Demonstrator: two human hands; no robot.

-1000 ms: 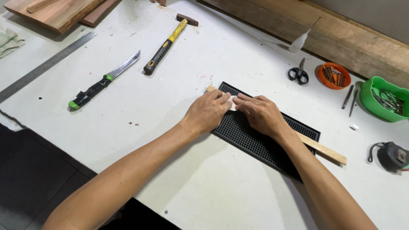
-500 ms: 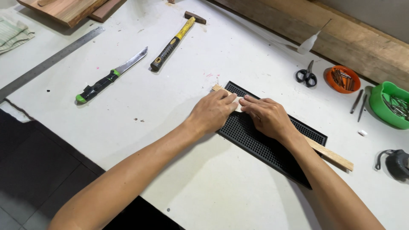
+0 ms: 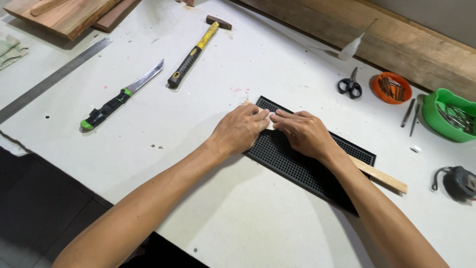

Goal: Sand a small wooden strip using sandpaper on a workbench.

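A thin wooden strip (image 3: 382, 176) lies lengthwise across a black studded rubber mat (image 3: 297, 164) on the white table (image 3: 223, 213). My left hand (image 3: 240, 130) presses down on the strip near its far left end. My right hand (image 3: 303, 132) rests on the strip beside it, fingertips meeting those of the left hand. Something small and white shows between the fingertips; I cannot tell what it is. The strip's middle is hidden under my hands and right forearm.
A green-handled knife (image 3: 116, 99), a yellow-handled hammer (image 3: 194, 49) and a steel ruler (image 3: 49, 79) lie at the left. Scissors (image 3: 350, 85), an orange bowl of nails (image 3: 390, 87), a green tub of nails (image 3: 450, 115) and a tape measure (image 3: 458, 182) sit right. Wooden boards lie along the back.
My hands stay pressed on the strip in the same place. Only the camera view has shifted slightly.
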